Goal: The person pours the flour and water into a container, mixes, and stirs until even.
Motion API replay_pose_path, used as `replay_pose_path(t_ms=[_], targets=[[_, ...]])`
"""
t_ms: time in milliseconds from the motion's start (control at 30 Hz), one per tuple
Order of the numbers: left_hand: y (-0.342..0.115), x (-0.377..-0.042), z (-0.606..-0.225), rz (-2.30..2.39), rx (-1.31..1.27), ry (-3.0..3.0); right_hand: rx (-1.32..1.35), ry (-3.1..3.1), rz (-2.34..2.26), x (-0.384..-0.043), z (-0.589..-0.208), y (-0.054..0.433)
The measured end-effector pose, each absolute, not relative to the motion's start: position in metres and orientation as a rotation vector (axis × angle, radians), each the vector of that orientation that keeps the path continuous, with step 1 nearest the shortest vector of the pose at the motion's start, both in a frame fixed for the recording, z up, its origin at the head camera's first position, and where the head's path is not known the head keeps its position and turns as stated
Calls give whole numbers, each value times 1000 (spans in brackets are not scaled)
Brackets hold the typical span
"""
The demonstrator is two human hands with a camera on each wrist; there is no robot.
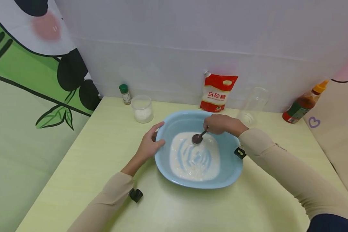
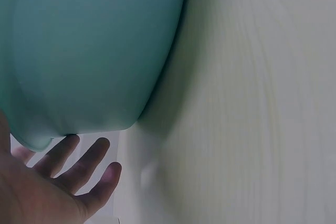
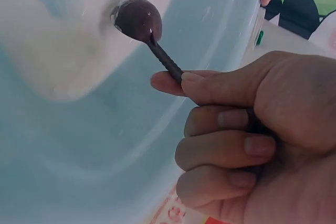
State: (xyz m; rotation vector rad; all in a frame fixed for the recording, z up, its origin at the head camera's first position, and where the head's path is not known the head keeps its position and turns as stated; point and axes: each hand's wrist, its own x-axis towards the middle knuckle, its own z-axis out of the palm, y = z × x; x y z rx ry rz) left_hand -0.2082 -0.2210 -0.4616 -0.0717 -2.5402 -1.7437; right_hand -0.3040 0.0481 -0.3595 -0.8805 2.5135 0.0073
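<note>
A light blue plastic basin (image 1: 232, 167) stands on the table with a shallow layer of white liquid (image 1: 177, 161) in its bottom. My left hand (image 1: 149, 143) holds the basin's left rim, thumb over the edge; in the left wrist view, the fingers (image 2: 86, 166) spread along its outer wall. Over the far side of the basin, my right hand (image 1: 220, 124) grips a dark brown spoon (image 1: 197, 139) by its handle. The right wrist view has the thumb and index finger pinching the handle, other fingers curled, and the spoon's bowl (image 3: 139, 19) down at the white liquid.
Behind the basin stand a red-and-white sugar pouch (image 1: 217, 93) and a clear glass (image 1: 253, 104). A glass of white contents (image 1: 142, 109) and a small green-capped jar (image 1: 125, 94) stand at back left. A sauce bottle (image 1: 303, 104) leans at back right. A white cloth (image 1: 168, 61) hangs behind.
</note>
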Motion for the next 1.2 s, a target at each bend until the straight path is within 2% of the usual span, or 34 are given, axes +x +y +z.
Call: replay_pose_path(t_ms=[300, 600, 867, 1200], targets=[[-217, -208, -461, -1751, -66, -2531, -1110, 2433, 132, -278, -368, 14], [-217, -207, -459, -1756, -40, -2528, -1069, 2344, 302, -247, -362, 17], [-218, -206, -458, -1781, -42, -2525, -960, 2409, 358, -256, -360, 55], [-219, -207, -459, -1782, -74, -2525, -597, 2667, 105, -284, -351, 78]])
